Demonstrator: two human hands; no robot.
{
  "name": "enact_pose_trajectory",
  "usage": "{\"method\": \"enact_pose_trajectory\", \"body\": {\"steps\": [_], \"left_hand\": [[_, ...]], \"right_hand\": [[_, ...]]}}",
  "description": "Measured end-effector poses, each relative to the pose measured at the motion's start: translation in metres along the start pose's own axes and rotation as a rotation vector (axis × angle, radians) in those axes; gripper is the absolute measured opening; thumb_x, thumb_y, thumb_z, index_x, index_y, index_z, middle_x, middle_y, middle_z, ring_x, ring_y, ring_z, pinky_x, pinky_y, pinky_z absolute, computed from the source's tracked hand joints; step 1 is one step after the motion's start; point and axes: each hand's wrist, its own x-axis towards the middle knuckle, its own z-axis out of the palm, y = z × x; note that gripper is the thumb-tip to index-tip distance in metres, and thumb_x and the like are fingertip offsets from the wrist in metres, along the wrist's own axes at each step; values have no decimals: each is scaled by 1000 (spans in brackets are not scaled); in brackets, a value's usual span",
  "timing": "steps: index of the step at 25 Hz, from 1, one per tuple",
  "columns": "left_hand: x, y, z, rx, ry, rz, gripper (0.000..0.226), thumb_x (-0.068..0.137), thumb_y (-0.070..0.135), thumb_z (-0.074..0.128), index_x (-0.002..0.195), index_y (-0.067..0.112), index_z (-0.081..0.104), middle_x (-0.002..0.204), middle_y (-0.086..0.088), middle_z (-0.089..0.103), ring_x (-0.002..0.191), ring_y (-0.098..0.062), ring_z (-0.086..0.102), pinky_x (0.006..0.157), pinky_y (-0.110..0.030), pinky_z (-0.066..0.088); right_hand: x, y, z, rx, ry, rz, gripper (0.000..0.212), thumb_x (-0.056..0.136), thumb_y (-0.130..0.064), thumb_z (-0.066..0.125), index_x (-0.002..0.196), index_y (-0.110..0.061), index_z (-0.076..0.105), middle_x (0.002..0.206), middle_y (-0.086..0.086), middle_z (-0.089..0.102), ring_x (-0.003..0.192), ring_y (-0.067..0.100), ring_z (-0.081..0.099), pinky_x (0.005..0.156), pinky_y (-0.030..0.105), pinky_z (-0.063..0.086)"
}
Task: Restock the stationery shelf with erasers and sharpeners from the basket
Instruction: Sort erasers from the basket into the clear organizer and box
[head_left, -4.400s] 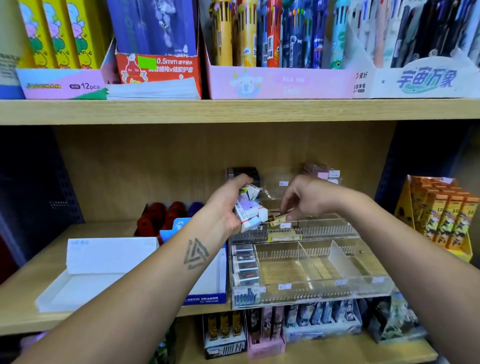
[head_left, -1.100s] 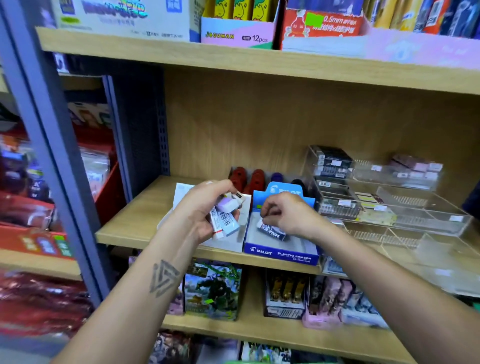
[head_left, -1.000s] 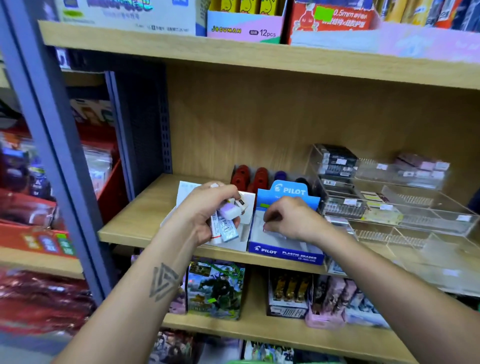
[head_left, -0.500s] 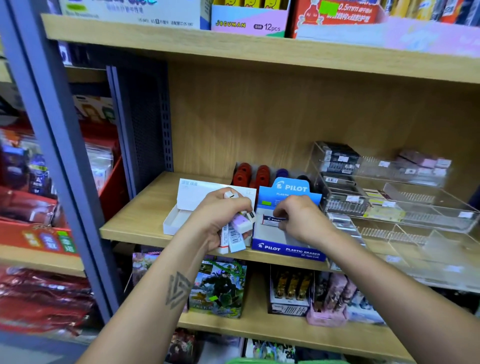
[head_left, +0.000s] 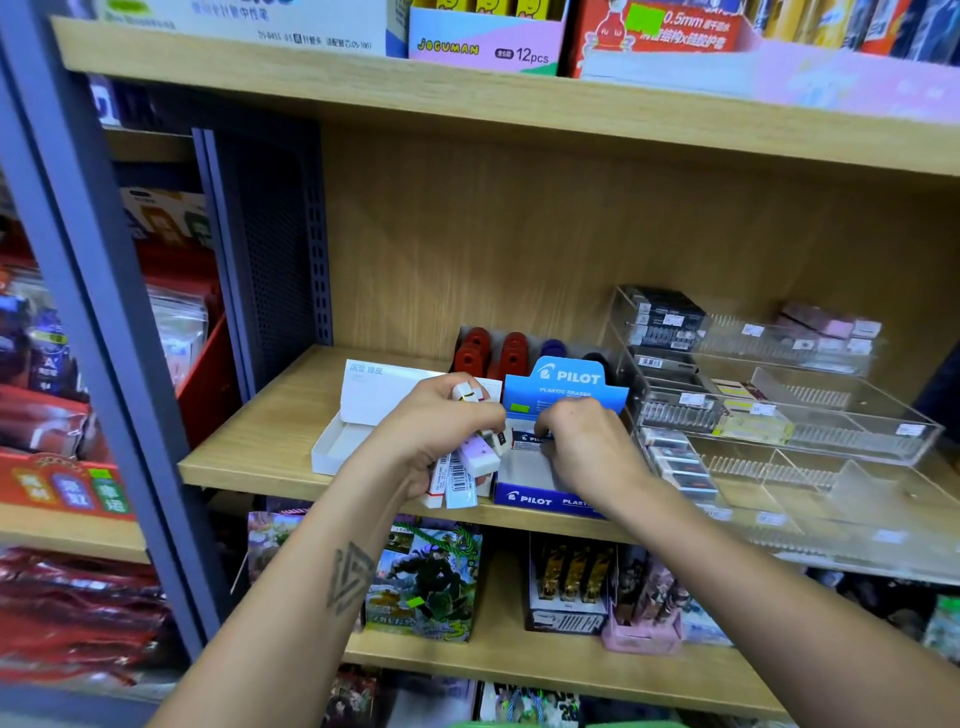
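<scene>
Forearms reach in from six o'clock toward the wooden shelf (head_left: 249, 462), and the left hand (head_left: 434, 434) curls tightly round a bundle of erasers (head_left: 465, 467), their barcoded sleeves sticking out below the fist at its five o'clock and one white end showing above the knuckles. At three o'clock of that fist, the right hand (head_left: 587, 447) hangs over the open blue Pilot eraser box (head_left: 524, 499), fingers bent narrow, with their tips pinching a single dark-sleeved eraser (head_left: 527, 438) low inside the box; whether the eraser already rests on the box floor cannot be told. The blue box sits at the shelf's front edge, its raised flap standing at twelve o'clock behind the right hand. Touching its left side lies a white carton (head_left: 337, 447) with its lid folded up, partly hidden by the left fist. At three o'clock of the blue box, a clear tiered organiser (head_left: 883, 447) stands just beside it, with some compartments filled and others bare. Farther back, at twelve o'clock, red sharpeners (head_left: 475, 353) stand against the back panel. Bare shelf board lies open at nine o'clock of the white carton, up to the grey upright (head_left: 270, 249).
</scene>
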Motion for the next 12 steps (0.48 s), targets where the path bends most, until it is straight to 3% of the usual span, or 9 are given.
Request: {"method": "enact_pose_trajectory", "body": {"steps": [3, 5, 7, 8, 12], "left_hand": [[-2, 5, 1, -87, 28, 45, 19, 78, -6, 66, 79, 12, 59, 72, -15, 52, 57, -26, 53, 50, -32, 51], [-5, 9, 2, -166, 19, 59, 18, 80, -6, 67, 86, 10, 60, 72, -16, 54, 52, -25, 53, 47, -30, 50], [-6, 10, 4, -240, -5, 41, 17, 82, -4, 69, 92, 8, 62, 77, -21, 57, 50, -26, 55, 46, -30, 49], [-7, 10, 6, -273, -19, 29, 18, 83, -3, 70, 96, 7, 63, 77, -22, 59, 50, -26, 56, 46, -30, 49], [-6, 11, 8, -306, -84, -22, 19, 86, 3, 71, 104, 4, 64, 74, -22, 65, 49, -27, 59, 46, -30, 50]], "right_hand": [[-4, -2, -17, 67, 60, 44, 15, 89, -15, 59, 90, -20, 73, 94, 4, 70, 89, 29, 66, 73, 37, 56], [-5, -2, -40, 499, 67, 137, 24, 90, -7, 57, 93, -22, 75, 92, 0, 72, 86, 24, 69, 80, 38, 58], [-11, -6, -61, 1115, -124, 185, 28, 86, 5, 62, 100, -16, 73, 91, 10, 75, 81, 23, 72, 80, 39, 60], [-14, -8, -65, 1240, -199, 148, 30, 83, 8, 68, 104, -14, 71, 93, 14, 75, 80, 24, 72, 79, 38, 60], [-20, -6, -60, 1146, -99, 90, 33, 75, 6, 80, 103, -10, 72, 97, 17, 73, 81, 28, 69, 86, 45, 57]]}}
